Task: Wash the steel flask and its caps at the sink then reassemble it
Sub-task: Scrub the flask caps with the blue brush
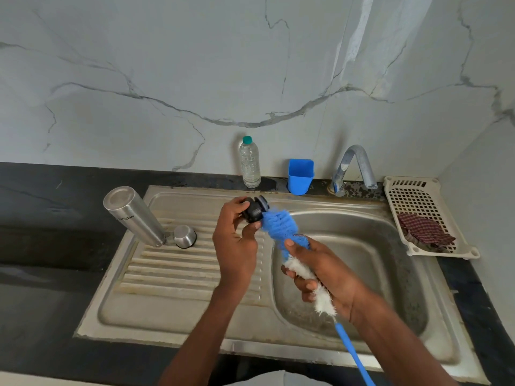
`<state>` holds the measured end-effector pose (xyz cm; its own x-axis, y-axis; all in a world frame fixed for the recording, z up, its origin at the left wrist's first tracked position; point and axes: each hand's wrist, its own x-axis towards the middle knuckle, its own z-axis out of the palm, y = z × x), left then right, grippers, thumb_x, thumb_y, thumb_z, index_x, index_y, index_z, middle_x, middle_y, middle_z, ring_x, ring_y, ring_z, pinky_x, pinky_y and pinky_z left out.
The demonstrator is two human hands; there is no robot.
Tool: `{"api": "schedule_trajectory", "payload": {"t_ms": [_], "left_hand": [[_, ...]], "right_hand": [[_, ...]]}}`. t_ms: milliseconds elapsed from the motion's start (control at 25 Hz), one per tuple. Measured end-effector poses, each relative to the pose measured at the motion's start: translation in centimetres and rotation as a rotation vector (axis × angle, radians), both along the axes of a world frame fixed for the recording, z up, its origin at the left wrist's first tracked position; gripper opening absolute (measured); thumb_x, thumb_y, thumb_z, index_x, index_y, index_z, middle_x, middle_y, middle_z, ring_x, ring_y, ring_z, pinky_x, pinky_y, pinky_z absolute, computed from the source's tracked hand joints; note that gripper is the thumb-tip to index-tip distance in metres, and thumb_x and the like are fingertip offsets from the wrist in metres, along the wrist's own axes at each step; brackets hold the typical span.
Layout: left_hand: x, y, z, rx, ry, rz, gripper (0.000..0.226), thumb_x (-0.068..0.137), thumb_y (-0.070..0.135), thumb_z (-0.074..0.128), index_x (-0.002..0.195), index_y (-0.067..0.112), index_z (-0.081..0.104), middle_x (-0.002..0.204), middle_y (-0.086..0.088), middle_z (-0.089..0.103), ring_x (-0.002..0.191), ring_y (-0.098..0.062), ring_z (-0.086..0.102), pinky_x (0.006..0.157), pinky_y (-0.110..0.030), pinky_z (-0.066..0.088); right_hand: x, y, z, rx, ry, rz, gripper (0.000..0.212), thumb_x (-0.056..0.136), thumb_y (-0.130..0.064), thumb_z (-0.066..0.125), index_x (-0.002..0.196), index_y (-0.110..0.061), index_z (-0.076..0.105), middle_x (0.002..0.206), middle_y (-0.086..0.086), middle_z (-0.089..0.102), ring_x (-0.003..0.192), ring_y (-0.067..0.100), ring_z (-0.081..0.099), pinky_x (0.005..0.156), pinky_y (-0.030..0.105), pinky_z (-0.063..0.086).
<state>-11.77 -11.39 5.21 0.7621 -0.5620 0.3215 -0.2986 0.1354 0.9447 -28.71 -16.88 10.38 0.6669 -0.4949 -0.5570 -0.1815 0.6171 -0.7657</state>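
Note:
The steel flask [133,215] stands upside down on the left of the drainboard [178,277]. Beside it sits its steel outer cap [185,236], mouth down. My left hand [235,240] holds the black inner cap [254,210] above the drainboard's right edge, pinched between thumb and fingers. My right hand [320,271] grips the bristle part of a blue and white bottle brush [280,224], whose blue tip touches the black cap. The brush's blue handle runs down toward the lower right.
The sink basin [362,246] lies under my right hand, with the tap [354,168] behind it. A plastic water bottle [250,162] and a blue cup [300,176] stand at the back edge. A white basket [418,201] with a checked cloth [423,228] sits at the right.

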Motion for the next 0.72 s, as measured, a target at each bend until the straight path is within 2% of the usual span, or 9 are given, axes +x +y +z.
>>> {"api": "schedule_trajectory", "payload": {"t_ms": [80,120,240,280,320,360,440,600,720], "left_hand": [[0.7,0.4,-0.7,0.02,0.211,-0.015,0.049,0.081,-0.019,0.073,0.116,0.013,0.063,0.12,0.001,0.071,0.11,-0.023,0.071,0.098,-0.043,0.059],[0.8,0.5,-0.9,0.031,0.319,-0.021,0.046,0.082,-0.017,0.074,0.115,0.014,0.062,0.117,-0.002,0.072,0.109,-0.023,0.072,0.098,-0.045,0.059],[0.1,0.6,-0.6,0.069,0.554,-0.118,0.032,0.091,0.001,0.076,0.119,0.011,0.063,0.114,-0.015,0.073,0.107,-0.031,0.074,0.094,-0.046,0.061],[-0.2,0.6,-0.1,0.03,0.665,-0.178,0.031,0.093,0.008,0.074,0.122,0.006,0.062,0.115,-0.018,0.074,0.107,-0.034,0.075,0.093,-0.044,0.062],[-0.3,0.5,0.5,-0.02,0.763,-0.231,0.034,0.093,0.014,0.071,0.123,0.002,0.061,0.117,-0.019,0.075,0.108,-0.034,0.075,0.092,-0.043,0.062],[-0.4,0.5,0.9,-0.06,0.821,-0.258,0.038,0.091,0.018,0.07,0.123,0.0,0.06,0.117,-0.019,0.075,0.109,-0.033,0.075,0.091,-0.041,0.063],[-0.6,0.8,1.1,-0.051,0.808,-0.253,0.04,0.089,0.021,0.07,0.122,0.0,0.06,0.119,-0.019,0.075,0.111,-0.032,0.074,0.088,-0.039,0.063],[-1.7,0.9,0.7,-0.001,0.74,-0.241,0.023,0.1,0.009,0.065,0.119,-0.001,0.058,0.123,-0.023,0.071,0.11,-0.034,0.074,0.087,-0.038,0.062],[-0.1,0.8,1.3,-0.136,1.028,-0.185,0.009,0.103,0.011,0.06,0.11,0.006,0.063,0.112,-0.014,0.077,0.101,-0.026,0.076,0.08,-0.033,0.062]], "right_hand": [[-0.4,0.0,0.0,-0.065,-0.006,-0.057,0.025,0.098,-0.036,0.069,0.116,-0.019,0.064,0.082,0.013,0.058,0.043,0.013,0.041,0.042,0.023,0.036],[-0.3,-0.2,0.0,-0.223,0.043,-0.095,0.024,0.099,-0.034,0.068,0.118,-0.02,0.063,0.084,0.011,0.06,0.047,0.014,0.048,0.043,0.026,0.039],[1.2,-0.3,-0.9,-1.107,0.462,-0.087,0.035,0.102,-0.041,0.06,0.132,-0.029,0.045,0.093,-0.008,0.059,0.063,0.015,0.058,0.054,0.03,0.044],[1.9,0.1,-1.3,-1.341,0.572,-0.027,0.038,0.103,-0.041,0.057,0.135,-0.031,0.039,0.099,-0.009,0.055,0.065,0.017,0.059,0.055,0.032,0.046],[2.3,0.5,-2.0,-1.453,0.623,0.024,0.04,0.103,-0.038,0.056,0.136,-0.032,0.034,0.105,-0.008,0.052,0.066,0.019,0.06,0.054,0.036,0.05],[2.4,1.0,-2.9,-1.492,0.646,0.064,0.042,0.102,-0.035,0.058,0.135,-0.032,0.032,0.108,-0.005,0.052,0.064,0.021,0.061,0.052,0.041,0.054],[1.8,1.6,-4.5,-1.504,0.658,0.069,0.043,0.099,-0.03,0.061,0.132,-0.03,0.033,0.109,-0.002,0.053,0.058,0.02,0.058,0.048,0.043,0.055],[2.2,0.5,-4.6,-1.494,0.632,0.015,0.045,0.097,-0.023,0.062,0.131,-0.031,0.033,0.11,-0.003,0.05,0.062,0.024,0.058,0.048,0.038,0.046],[2.0,0.4,-5.7,-1.526,0.609,0.059,0.044,0.096,-0.02,0.067,0.127,-0.029,0.037,0.106,-0.004,0.052,0.056,0.016,0.046,0.046,0.032,0.038]]}}
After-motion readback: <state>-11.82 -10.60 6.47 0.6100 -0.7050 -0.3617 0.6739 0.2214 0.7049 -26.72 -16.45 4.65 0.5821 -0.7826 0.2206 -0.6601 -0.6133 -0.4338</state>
